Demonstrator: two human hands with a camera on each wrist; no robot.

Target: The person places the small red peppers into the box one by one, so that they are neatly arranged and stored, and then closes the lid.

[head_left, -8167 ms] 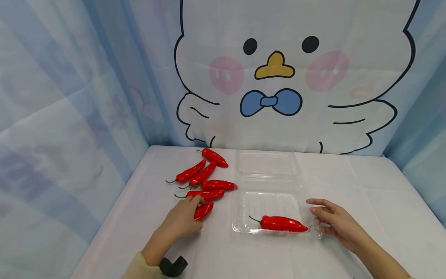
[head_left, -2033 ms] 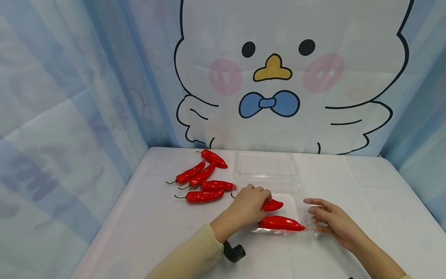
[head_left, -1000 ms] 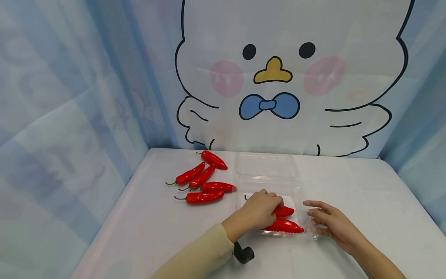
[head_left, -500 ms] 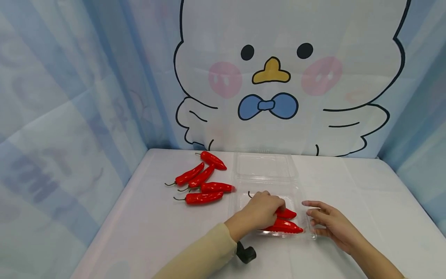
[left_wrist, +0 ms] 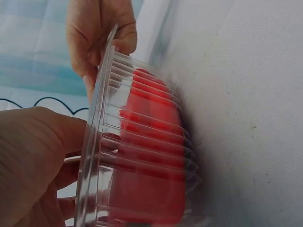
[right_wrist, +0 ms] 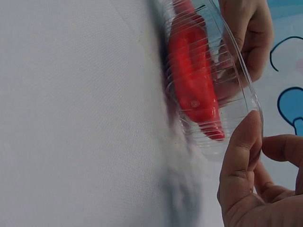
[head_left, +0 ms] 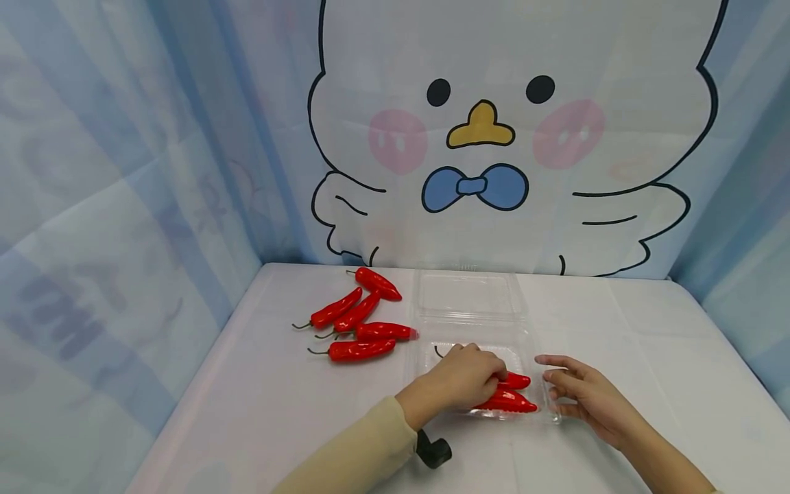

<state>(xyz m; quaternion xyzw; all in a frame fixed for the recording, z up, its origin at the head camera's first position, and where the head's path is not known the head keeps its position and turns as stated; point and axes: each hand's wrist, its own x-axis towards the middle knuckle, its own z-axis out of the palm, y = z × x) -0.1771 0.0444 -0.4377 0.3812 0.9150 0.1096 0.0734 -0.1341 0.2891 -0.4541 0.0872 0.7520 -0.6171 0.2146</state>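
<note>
In the head view my left hand (head_left: 461, 379) reaches into a clear plastic box (head_left: 427, 394), its curled fingers holding a red pepper (head_left: 517, 381) whose stem shows beyond the knuckles. Directly in front of that pepper, a second red pepper (head_left: 509, 401) lies along the box's near wall. Through the ribbed wall the left wrist view shows red pepper (left_wrist: 149, 179), with my left hand (left_wrist: 35, 161) over the rim. At the box's right edge my right hand (head_left: 589, 398) pinches the rim between thumb and finger, as the right wrist view shows the hand (right_wrist: 265, 189) doing.
Several red peppers (head_left: 361, 350) lie on the white table (head_left: 271, 425) left of the box. The box's lid (head_left: 469, 293) lies folded back behind it. A black object (head_left: 435, 451) is beside the left wrist. A curtain with a cartoon figure (head_left: 472, 226) stands behind.
From the pile at the left, my left hand has carried one pepper rightward into the box, then shifted it slightly right and nearer. My right hand has stayed at the box's edge.
</note>
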